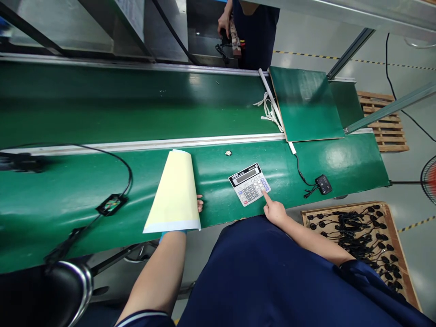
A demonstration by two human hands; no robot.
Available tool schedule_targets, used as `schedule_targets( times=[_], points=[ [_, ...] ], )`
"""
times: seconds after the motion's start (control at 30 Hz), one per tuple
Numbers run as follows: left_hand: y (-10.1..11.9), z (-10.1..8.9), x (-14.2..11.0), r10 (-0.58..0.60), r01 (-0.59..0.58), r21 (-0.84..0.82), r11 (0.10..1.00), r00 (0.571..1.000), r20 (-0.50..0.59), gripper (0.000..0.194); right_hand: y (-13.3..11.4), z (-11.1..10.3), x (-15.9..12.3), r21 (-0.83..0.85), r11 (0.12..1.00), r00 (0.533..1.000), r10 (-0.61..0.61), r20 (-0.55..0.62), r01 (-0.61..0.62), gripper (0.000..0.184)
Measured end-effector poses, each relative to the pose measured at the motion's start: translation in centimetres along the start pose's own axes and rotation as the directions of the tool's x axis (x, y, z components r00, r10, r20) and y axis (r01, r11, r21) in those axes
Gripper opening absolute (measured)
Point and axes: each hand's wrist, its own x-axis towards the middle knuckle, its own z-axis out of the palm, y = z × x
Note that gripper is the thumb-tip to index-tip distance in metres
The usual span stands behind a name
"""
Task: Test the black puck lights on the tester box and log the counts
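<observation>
My left hand (200, 203) is mostly hidden beneath a curved yellow sheet of paper (172, 193); its fingertips curl out past the right edge and grip it. Pale blue-white strips show along the sheet's top and bottom edges. A grey desk calculator (250, 185) lies tilted on the green tabletop. My right hand (274, 212) holds nothing. Its index finger is stretched out onto the keys at the calculator's lower right, while the other fingers are curled.
Beyond the calculator lies a tiny metallic piece (228, 153). A black box with a cable (323, 184) sits to the right, near a green board (306, 104). Cables and a small device (111, 205) lie left. A wooden tray (386, 213) holds black cabled parts. Another person's hand (224, 22) is across the bench.
</observation>
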Motion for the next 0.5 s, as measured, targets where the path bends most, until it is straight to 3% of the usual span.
schedule_targets(
  times=[0.37, 0.5],
  points=[
    [-0.4, -1.6, 1.2, -0.013, 0.014, -0.017, 1.0, 0.998, 0.055, 0.043, 1.0, 1.0, -0.7, 0.029, 1.0, 0.999, -0.008, -0.041, 0.01, 0.074],
    [-0.4, -1.2, 0.9, -0.001, 0.002, -0.019, 1.0, 1.0, 0.026, 0.039, 0.9, 0.8, -0.6, 0.044, 0.999, 0.999, -0.014, -0.039, 0.016, 0.074]
  ],
)
